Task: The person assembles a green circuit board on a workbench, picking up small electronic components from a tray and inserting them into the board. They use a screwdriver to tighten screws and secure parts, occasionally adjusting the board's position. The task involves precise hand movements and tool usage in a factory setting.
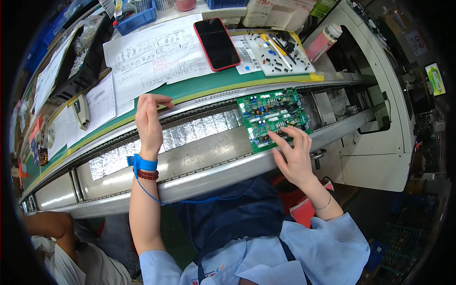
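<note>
A green circuit board packed with small parts lies across the two rails of the conveyor, toward its right end. My right hand is over the board's near right part, fingers spread, its fingertips at the components; nothing shows in its grasp. Farther left, my left hand hovers by the far rail, its fingers bent over to the right and seemingly empty. A blue wrist strap with a thin blue cord and a dark red bead bracelet circle that wrist.
Beyond the far rail lie paper drawings, a red-cased phone and a white pad with small black parts and pens. A pink bottle stands near the white machine at right. Another person's arm is at lower left.
</note>
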### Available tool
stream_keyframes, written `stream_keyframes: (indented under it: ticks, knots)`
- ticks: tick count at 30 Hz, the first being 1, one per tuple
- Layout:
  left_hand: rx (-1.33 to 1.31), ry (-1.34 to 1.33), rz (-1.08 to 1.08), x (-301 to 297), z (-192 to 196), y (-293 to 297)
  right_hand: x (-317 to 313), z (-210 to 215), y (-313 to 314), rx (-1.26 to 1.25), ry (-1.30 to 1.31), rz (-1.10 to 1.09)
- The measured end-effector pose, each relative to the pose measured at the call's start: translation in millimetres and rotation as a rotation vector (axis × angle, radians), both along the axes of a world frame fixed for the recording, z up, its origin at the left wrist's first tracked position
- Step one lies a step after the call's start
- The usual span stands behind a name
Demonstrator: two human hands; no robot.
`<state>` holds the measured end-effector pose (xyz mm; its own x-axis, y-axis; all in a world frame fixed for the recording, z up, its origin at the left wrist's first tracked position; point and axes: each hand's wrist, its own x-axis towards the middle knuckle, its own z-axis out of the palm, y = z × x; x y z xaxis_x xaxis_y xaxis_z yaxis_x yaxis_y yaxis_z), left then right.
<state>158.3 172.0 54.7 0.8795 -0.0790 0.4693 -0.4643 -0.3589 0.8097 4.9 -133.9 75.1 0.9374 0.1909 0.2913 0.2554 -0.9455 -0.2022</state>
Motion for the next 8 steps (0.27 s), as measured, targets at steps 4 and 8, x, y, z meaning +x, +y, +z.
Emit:
stream_keyframes:
  ticks: [4, 8]
  knots:
    - [0.007, 0.002, -0.003, -0.2, 0.5, 0.1, 0.5, 0.5, -1.8, -0.005, -0.007, -0.012]
    - [-0.009, 0.013, -0.017, 0.6, -1.7, 0.6, 1.2, 1.3, -4.0, -0.006, 0.002, -0.026]
